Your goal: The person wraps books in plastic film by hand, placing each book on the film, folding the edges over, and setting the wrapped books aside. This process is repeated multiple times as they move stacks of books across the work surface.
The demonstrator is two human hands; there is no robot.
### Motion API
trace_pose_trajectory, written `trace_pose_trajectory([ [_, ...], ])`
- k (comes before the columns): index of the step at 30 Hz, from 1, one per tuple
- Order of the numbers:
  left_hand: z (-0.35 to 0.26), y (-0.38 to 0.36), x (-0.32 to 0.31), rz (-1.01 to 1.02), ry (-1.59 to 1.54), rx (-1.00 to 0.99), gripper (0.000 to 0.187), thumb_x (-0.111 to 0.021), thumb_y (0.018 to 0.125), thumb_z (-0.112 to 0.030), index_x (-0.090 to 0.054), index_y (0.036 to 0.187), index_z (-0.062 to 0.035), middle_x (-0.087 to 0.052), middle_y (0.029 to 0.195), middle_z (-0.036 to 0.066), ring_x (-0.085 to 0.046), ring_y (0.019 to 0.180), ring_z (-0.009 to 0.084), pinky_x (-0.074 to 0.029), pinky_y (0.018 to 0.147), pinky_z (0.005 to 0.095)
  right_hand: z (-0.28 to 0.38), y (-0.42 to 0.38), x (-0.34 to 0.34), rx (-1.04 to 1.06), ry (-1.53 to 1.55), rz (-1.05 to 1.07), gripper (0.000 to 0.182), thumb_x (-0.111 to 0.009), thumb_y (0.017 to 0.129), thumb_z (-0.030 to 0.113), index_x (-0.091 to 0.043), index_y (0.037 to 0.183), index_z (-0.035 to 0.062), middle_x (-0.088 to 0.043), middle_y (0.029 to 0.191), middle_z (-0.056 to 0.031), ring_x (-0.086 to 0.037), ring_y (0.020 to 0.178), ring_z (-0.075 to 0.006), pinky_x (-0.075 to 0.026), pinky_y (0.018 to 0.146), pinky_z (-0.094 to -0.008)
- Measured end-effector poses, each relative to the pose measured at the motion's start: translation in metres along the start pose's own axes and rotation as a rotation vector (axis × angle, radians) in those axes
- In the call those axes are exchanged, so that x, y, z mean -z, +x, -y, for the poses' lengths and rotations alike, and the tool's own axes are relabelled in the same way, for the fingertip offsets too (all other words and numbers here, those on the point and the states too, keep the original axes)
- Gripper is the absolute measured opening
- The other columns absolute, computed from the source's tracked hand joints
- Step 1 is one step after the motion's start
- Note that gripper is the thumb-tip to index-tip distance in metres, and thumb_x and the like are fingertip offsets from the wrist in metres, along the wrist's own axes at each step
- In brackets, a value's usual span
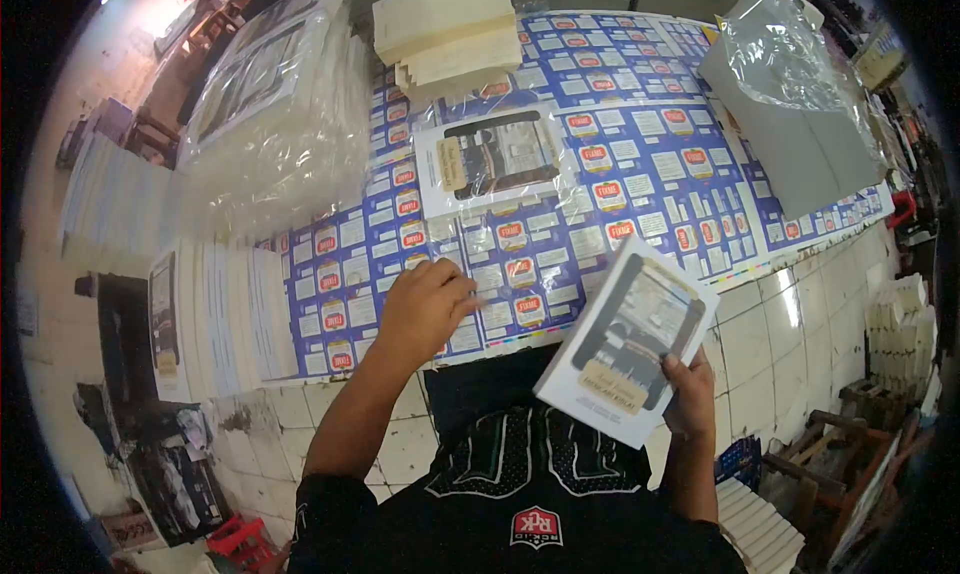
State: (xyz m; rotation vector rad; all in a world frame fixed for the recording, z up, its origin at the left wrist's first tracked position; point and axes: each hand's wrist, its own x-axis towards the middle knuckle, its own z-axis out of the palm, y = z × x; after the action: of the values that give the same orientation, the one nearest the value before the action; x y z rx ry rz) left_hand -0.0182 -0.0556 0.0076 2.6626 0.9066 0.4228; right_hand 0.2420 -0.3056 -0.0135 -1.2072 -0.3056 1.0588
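My right hand [690, 389] grips a white-covered book [625, 344] by its lower right side, the thumb lying on the front cover. The book is tilted above the table's front edge, and its cover carries a dark photo and a tan label. My left hand [432, 299] is over the printed sheet [590, 244], its fingers curled and drawn together. Whatever may be between those fingertips is too small to make out. Beyond the left hand lies another book [490, 162] with the same cover, in or under clear plastic.
Plastic-covered books [260, 104] are piled high at the back left, with a row of books [225, 314] below. Cream paper stacks [445, 24] stand at the back. A grey block [790, 144] topped with clear bags [785, 49] occupies the right. Stacked books [760, 524] sit lower right.
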Motion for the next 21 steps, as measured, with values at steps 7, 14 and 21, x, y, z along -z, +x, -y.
trace_pose_trajectory([
  [7,0.008,0.004,-0.007,0.002,-0.182,0.143,0.023,-0.056,0.096,-0.02,-0.065,0.086,-0.0009,-0.06,0.082,0.012,-0.059,0.079,0.0267,-0.047,0.073,0.0375,-0.015,-0.006,-0.064,-0.237,-0.037,0.354,0.063,-0.069,0.086,0.01,-0.037,0.139,0.0005,-0.056,0.129,-0.0142,-0.053,0.12,-0.0231,-0.041,0.103,-0.0385],
  [14,0.01,-0.002,0.0,-0.127,-0.575,0.269,0.02,-0.052,0.098,-0.018,-0.058,0.091,-0.0006,-0.06,0.083,0.011,-0.057,0.074,0.0206,-0.045,0.069,0.0318,-0.032,-0.004,-0.078,-0.231,-0.138,0.341,0.053,-0.064,0.091,0.009,-0.038,0.136,0.0007,-0.055,0.128,-0.013,-0.054,0.117,-0.0218,-0.042,0.101,-0.0368],
  [21,0.006,-0.016,-0.012,-0.11,-0.138,0.228,0.02,-0.067,0.086,-0.019,-0.058,0.093,-0.0022,-0.061,0.094,0.015,-0.06,0.084,0.0315,-0.046,0.075,0.0392,-0.027,0.004,-0.08,-0.149,0.216,0.012,0.046,-0.058,0.094,0.01,-0.037,0.134,-0.0004,-0.054,0.128,-0.0164,-0.056,0.114,-0.0249,-0.046,0.098,-0.0383],
])
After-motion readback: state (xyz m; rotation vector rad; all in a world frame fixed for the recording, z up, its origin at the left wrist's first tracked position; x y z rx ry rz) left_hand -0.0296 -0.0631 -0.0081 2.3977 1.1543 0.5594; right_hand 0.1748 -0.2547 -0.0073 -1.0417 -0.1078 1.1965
